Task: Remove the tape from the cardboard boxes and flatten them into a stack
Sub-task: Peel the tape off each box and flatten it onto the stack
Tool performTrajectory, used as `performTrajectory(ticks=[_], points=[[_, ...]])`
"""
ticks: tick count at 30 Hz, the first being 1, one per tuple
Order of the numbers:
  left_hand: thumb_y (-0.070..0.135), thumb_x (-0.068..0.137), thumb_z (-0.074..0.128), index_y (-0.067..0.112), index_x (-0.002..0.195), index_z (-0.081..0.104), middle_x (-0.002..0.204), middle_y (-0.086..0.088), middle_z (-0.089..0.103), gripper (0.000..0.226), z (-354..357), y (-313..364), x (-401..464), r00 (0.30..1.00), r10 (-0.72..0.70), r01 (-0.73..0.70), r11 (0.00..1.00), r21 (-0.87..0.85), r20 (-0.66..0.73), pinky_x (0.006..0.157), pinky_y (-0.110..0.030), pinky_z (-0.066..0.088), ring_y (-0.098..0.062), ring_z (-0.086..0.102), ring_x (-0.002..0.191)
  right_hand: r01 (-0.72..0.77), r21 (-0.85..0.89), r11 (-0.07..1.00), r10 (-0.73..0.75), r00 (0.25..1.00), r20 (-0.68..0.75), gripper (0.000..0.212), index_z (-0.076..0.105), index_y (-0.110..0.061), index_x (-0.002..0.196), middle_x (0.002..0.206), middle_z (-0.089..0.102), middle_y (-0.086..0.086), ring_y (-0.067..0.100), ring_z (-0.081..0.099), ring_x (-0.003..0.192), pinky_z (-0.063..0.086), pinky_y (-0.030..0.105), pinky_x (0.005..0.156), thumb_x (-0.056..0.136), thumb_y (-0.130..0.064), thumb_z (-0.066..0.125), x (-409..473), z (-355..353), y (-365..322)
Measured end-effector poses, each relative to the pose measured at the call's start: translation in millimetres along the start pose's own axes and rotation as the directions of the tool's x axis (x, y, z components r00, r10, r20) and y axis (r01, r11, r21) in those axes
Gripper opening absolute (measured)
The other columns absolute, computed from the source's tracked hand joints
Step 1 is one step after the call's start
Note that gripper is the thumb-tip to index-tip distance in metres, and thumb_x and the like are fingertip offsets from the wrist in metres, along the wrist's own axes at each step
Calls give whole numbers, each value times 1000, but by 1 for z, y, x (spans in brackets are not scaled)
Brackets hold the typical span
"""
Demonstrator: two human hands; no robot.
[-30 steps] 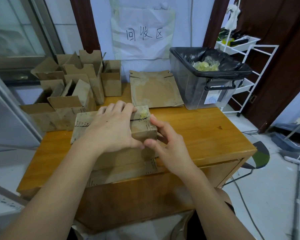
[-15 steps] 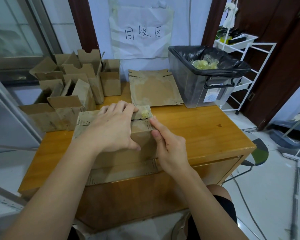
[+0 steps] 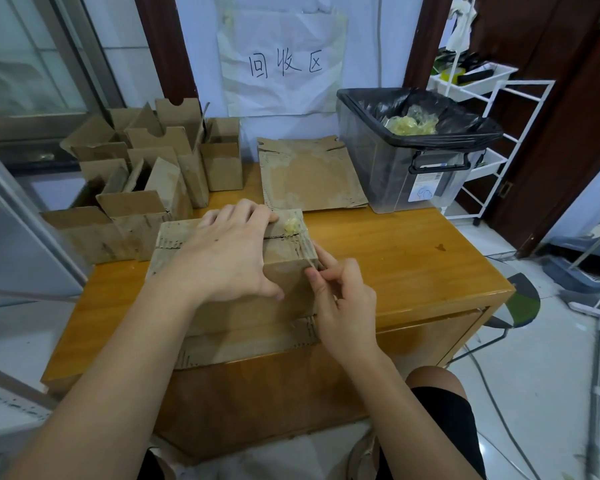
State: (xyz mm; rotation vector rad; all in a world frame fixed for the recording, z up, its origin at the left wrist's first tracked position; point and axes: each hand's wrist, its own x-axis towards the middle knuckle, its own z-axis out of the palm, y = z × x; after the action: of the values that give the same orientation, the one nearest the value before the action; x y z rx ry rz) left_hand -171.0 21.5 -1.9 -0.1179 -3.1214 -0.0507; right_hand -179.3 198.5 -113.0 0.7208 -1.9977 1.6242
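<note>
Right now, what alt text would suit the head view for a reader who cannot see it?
On a wooden table, a person's left hand presses down on a taped cardboard box while the right hand pinches a strip of clear tape at its right corner. Open boxes stand at left; flattened cardboard and a lined bin holding tape scraps sit behind.

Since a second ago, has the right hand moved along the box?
Yes. The right hand has slid from the box's front face round to its right corner, toward the bin side, and now pinches the clear tape there.
</note>
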Motion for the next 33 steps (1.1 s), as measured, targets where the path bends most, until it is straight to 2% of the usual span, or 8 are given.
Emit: performTrajectory(ticks=[6, 12, 15, 21, 24, 27, 31, 33], points=[[96, 54, 65, 36, 155, 31, 151, 12, 38, 122, 1, 0, -1, 997, 50, -52, 998, -28, -55, 120, -41, 28, -16, 37, 141, 49, 4, 999, -48, 998, -38, 13, 41, -26, 98, 131, 67, 13, -3, 66, 111, 51, 10, 75, 105, -18, 49, -5, -8, 2], [99, 58, 58, 40, 160, 28, 165, 16, 29, 121, -3, -2, 1, 982, 169, -166, 985, 35, -81, 125, -38, 15, -12, 25, 150, 68, 18, 998, -65, 990, -127, 6, 43, -31, 103, 117, 72, 12, 10, 72, 102, 58, 19, 73, 107, -35, 45, -13, -10, 0], [95, 62, 60, 47, 158, 27, 154, 13, 31, 112, -1, 0, -3, 979, 143, -129, 986, 106, -144, 117, -41, 24, -17, 28, 139, 76, -16, 997, -77, 989, -124, 6, 44, -33, 103, 118, 72, 15, 17, 72, 101, 54, 12, 76, 105, -31, 50, -16, -11, -2], [85, 77, 57, 43, 158, 28, 151, 15, 38, 96, 22, 6, -21, 962, 74, -64, 997, 47, -261, 116, -40, 27, -15, 32, 139, 3, -86, 996, 1, 999, 47, 34, 49, -36, 127, 136, 60, -9, -9, 61, 116, 59, 22, 84, 96, -37, 63, -17, -17, -12], [98, 65, 39, 41, 153, 38, 149, 16, 42, 105, 35, 5, -32, 947, 19, -33, 999, -38, -322, 123, -47, 20, -15, 35, 140, 14, -134, 991, 13, 979, 204, 54, 42, -42, 140, 138, 58, -17, -5, 57, 124, 58, 28, 93, 92, -48, 67, -13, -25, -22], [93, 66, 51, 37, 149, 45, 148, 17, 46, 101, 49, 4, -36, 927, -4, -30, 996, -83, -376, 127, -58, 8, -14, 36, 143, 78, -172, 982, -16, 941, 337, 67, 37, -41, 148, 142, 58, -13, 1, 56, 129, 58, 32, 93, 91, -56, 68, -5, -37, -27], [85, 69, 55, 36, 148, 44, 149, 17, 45, 94, 51, -5, -34, 926, 32, -86, 988, -126, -376, 127, -59, -4, -13, 33, 146, 258, -190, 947, -179, 917, 356, 48, 40, -32, 153, 142, 60, -1, 11, 63, 123, 60, 42, 88, 107, -22, 50, 9, -42, -28], [83, 69, 53, 36, 149, 43, 151, 16, 44, 94, 51, -9, -34, 928, 51, -102, 988, -120, -368, 127, -59, -4, -13, 31, 147, 341, -242, 909, -236, 896, 376, 40, 51, -24, 148, 144, 56, -1, 11, 62, 120, 60, 38, 88, 108, -23, 44, 15, -36, -30]])
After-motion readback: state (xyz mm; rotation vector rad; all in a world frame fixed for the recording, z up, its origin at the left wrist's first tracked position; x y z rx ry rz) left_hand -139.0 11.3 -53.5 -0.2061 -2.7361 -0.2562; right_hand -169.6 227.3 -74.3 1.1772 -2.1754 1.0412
